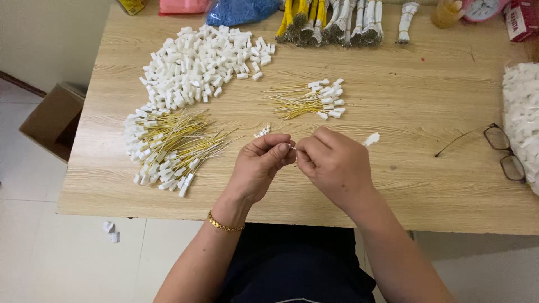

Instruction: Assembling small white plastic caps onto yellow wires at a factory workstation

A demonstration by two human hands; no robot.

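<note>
Your left hand (259,166) and right hand (332,163) meet over the near middle of the wooden table (426,185), knuckles up and wrists angled inward so the fingertips come together. Between them you pinch a small white connector piece (292,147); both thumbs and forefingers are closed on it, though it is too small and too covered to tell which hand bears most of it. A gold bracelet (224,225) sits on your left wrist.

Just past your right knuckles lies a loose white connector (371,138), and just past your left fingers a few small white bits (261,132). To your left is a heap of yellow wires with white ends (165,147); beyond it, a large pile of white plastic housings (199,64). Ahead of your hands lies a smaller bunch of finished yellow wires (309,100).

Along the far edge sit a blue bag (241,11), a pink bag (182,5), and bundles of yellow and white wire (331,22). A red packet (522,19) stands in the far right corner. A pair of glasses (502,152) lies at your right, and a brown cardboard box (50,120) is on the floor to the left.
</note>
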